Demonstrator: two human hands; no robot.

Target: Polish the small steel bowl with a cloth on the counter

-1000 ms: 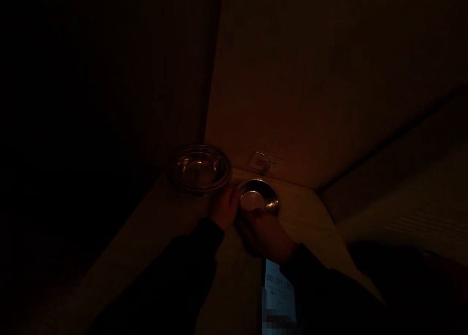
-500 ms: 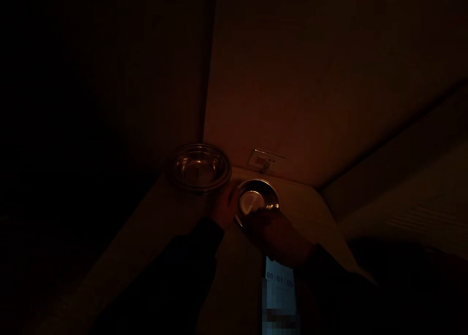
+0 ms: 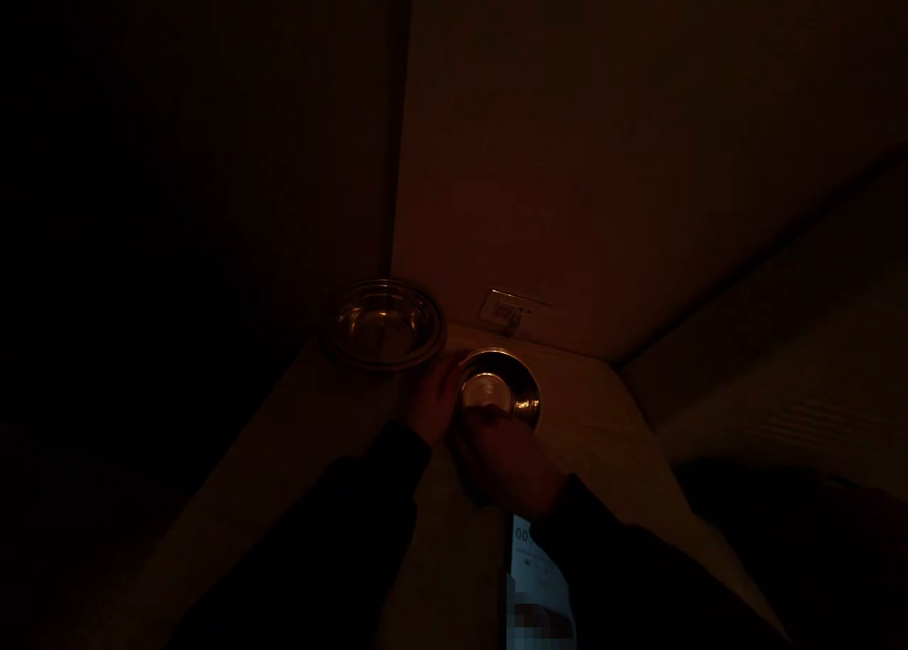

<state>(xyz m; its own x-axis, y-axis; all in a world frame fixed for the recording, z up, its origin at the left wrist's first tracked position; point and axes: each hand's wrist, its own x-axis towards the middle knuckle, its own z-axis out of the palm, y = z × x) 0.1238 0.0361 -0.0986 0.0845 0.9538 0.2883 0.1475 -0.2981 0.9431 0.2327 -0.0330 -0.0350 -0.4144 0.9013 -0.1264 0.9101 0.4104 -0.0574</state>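
Below the frame's centre, the left hand (image 3: 429,401) is lying along the left side of a small metal bowl (image 3: 499,382), the right hand (image 3: 502,458) resting curled at its near rim; darkness is hiding whether either is gripping. Steady left-hand bracing should be keeping the bowl still.

Small metal bowl (image 3: 527,393) near the desk's (image 3: 596,432) far edge, in dim light.
Left hand (image 3: 429,404) at its left side, right hand (image 3: 507,456) over its near rim; wider metal bowl (image 3: 383,336) at the far-left corner.
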